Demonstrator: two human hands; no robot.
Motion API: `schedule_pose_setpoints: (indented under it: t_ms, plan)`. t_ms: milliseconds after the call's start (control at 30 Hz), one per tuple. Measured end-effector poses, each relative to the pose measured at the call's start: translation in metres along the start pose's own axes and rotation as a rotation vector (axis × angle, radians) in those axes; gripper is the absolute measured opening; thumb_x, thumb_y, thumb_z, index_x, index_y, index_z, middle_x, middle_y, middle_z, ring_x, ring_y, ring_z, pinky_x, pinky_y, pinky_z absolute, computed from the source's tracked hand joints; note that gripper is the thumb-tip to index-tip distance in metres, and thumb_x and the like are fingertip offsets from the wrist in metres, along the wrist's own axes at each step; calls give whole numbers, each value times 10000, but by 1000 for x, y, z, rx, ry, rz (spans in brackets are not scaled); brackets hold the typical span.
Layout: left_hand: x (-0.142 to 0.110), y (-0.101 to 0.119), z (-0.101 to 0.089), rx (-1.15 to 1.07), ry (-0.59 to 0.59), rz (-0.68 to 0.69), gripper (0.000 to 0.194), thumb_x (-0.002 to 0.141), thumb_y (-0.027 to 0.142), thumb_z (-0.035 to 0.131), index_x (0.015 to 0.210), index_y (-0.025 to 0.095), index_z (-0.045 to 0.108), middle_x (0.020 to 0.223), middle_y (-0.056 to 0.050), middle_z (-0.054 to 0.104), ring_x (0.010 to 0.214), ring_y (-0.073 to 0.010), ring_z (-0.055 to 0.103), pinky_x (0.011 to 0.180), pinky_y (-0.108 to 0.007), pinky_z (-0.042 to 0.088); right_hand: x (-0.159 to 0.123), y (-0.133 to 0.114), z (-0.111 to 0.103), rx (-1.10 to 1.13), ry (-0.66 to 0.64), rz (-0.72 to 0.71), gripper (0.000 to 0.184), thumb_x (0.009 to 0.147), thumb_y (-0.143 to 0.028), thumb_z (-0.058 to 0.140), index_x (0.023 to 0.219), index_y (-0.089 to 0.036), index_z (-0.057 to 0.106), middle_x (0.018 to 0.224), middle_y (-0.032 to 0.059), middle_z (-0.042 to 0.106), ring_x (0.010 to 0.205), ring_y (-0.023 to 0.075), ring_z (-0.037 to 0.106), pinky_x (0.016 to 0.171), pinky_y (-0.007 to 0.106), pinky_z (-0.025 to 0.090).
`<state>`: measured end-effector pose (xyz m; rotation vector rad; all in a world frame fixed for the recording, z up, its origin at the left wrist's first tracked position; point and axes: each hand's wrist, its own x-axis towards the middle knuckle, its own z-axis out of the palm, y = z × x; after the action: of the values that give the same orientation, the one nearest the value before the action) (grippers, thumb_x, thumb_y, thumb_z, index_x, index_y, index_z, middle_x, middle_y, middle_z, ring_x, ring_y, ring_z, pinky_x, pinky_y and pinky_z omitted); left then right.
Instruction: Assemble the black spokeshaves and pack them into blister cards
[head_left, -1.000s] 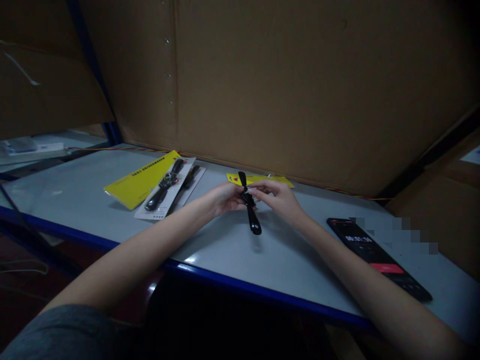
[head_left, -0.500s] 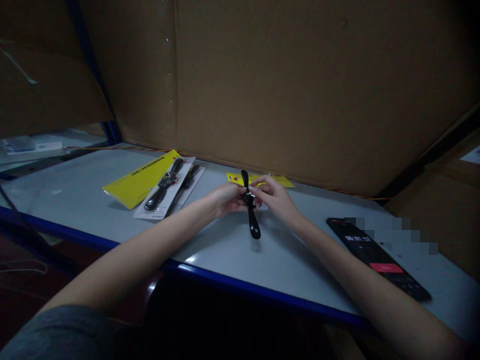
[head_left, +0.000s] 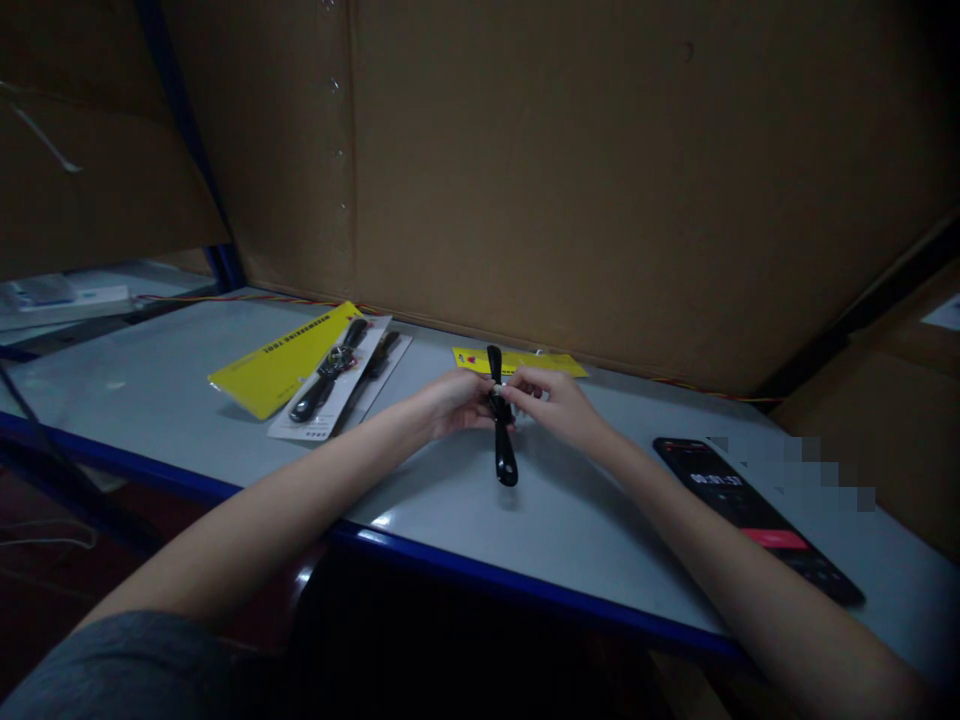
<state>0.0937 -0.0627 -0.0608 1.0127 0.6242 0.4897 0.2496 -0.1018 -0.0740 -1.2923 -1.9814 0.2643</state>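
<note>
A black spokeshave with two long handles is held a little above the table, one handle pointing towards me and the other away. My left hand is closed round its middle from the left. From the right, my right hand pinches at the metal parts in the centre of the tool, thumb and index finger together. The small part under those fingertips is mostly hidden. Behind the hands lies a yellow card package.
To the left lie a yellow woodworking tool package and a packaged spokeshave on white card, overlapping another pack. A phone showing a timer rests at the right, beside my forearm. A cardboard wall closes off the back.
The spokeshave has turned slightly and its near handle has come a little closer to me. My right fingers have curled in tighter on its centre.
</note>
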Motion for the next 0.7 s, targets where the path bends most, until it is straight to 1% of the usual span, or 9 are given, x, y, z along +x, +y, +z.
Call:
schedule_pose_setpoints:
  t_ms: [133, 200, 267, 367, 533, 700]
  plan:
    - [1, -2, -1, 18, -13, 36, 180, 833, 56, 342, 875, 74, 517, 666, -60, 578, 596, -131, 573, 739, -358, 486, 1, -3, 1, 246, -26, 135, 278, 794, -387, 495, 645, -163, 567, 529, -19, 502, 503, 99, 461, 496, 237, 352]
    - [2, -1, -2, 13, -4, 49, 183, 836, 60, 339, 861, 78, 519, 690, -72, 588, 619, -134, 579, 740, -346, 488, 2, -4, -1, 346, -38, 170, 265, 786, -378, 495, 696, -155, 604, 519, -22, 497, 481, 94, 456, 491, 239, 364]
    - [3, 0, -3, 5, 15, 55, 179, 832, 54, 341, 859, 83, 515, 710, -79, 594, 638, -138, 583, 740, -347, 491, 3, -4, -4, 390, -40, 177, 261, 783, -367, 494, 733, -148, 627, 515, -23, 491, 466, 90, 443, 474, 237, 361]
    - [3, 1, -2, -20, 32, 45, 182, 837, 58, 332, 864, 88, 509, 676, -61, 572, 616, -136, 572, 736, -358, 494, 4, -2, -5, 358, -30, 160, 279, 791, -374, 484, 753, -146, 640, 506, -27, 474, 449, 85, 421, 445, 231, 336]
    - [1, 3, -1, -52, 31, 41, 193, 839, 49, 316, 863, 89, 503, 619, -22, 524, 564, -123, 545, 730, -357, 489, 3, 6, -4, 192, 34, 132, 282, 807, -390, 472, 766, -155, 624, 485, -39, 455, 449, 83, 425, 445, 223, 319]
    - [1, 3, -1, -59, 38, 44, 185, 832, 47, 324, 840, 81, 506, 620, -28, 524, 554, -123, 531, 725, -362, 485, 1, 2, -4, 135, 9, 120, 235, 783, -374, 510, 719, -162, 590, 487, -42, 463, 442, 80, 422, 438, 215, 305]
